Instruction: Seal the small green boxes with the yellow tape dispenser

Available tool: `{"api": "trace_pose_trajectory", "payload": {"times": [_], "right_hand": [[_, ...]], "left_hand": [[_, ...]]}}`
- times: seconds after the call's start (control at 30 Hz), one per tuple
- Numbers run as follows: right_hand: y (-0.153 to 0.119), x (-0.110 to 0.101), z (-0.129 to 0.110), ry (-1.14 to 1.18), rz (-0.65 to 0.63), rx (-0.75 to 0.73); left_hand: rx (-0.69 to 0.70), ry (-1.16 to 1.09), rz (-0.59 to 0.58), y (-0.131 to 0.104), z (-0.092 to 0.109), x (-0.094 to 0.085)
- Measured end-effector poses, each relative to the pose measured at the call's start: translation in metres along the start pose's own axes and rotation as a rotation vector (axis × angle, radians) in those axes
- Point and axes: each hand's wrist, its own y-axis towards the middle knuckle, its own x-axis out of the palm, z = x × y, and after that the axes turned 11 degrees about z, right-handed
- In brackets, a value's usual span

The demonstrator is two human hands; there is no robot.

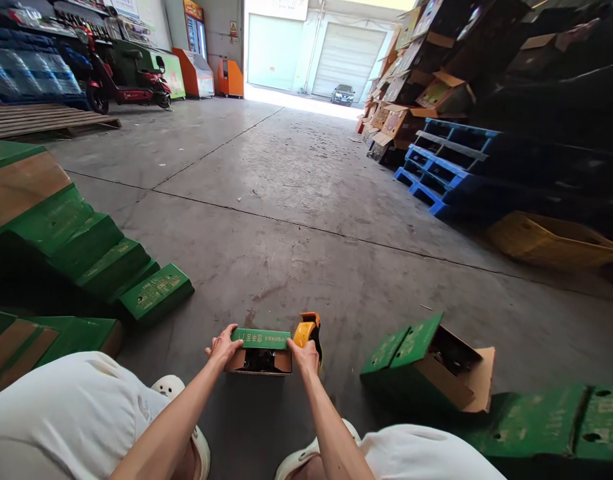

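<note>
A green cardboard box point(260, 339) stands on the floor between my feet, its near side partly open with something dark inside. My left hand point(224, 347) grips the box's left top edge, fingers wrapped round the corner. At the right end, my right hand point(304, 355) has its thumb on the box's top corner and its fingers round an orange tape dispenser point(306, 331). To the right sits another green box point(416, 360) with its end flap open and dark contents showing.
Green boxes point(106, 260) are stacked at the left, and more green boxes point(541, 420) lie at the lower right. Blue pallets point(441, 160), a yellow basket point(556, 240) and piled cartons are on the right. A red scooter point(126, 87) stands at the back left.
</note>
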Motion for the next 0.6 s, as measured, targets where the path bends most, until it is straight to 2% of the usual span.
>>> {"api": "trace_pose_trajectory", "payload": {"times": [0.1, 0.2, 0.3, 0.37, 0.5, 0.6], "right_hand": [[-0.005, -0.001, -0.006, -0.035, -0.002, -0.013], [-0.009, -0.004, -0.012, -0.100, -0.007, -0.049], [-0.009, -0.007, -0.018, -0.131, -0.014, -0.070], [-0.008, -0.009, -0.021, -0.124, -0.027, -0.058], [-0.007, -0.010, -0.021, -0.112, -0.052, -0.026], [-0.009, -0.009, -0.019, -0.109, -0.064, -0.013]], "left_hand": [[0.044, 0.020, 0.027, -0.002, -0.003, 0.008], [0.155, 0.112, 0.154, -0.008, -0.003, 0.020], [0.369, 0.231, 0.356, -0.022, 0.003, 0.030], [0.551, 0.270, 0.446, -0.037, 0.010, 0.035], [0.911, 0.299, 0.509, -0.075, 0.019, 0.047], [1.071, 0.338, 0.533, -0.099, 0.017, 0.059]]}}
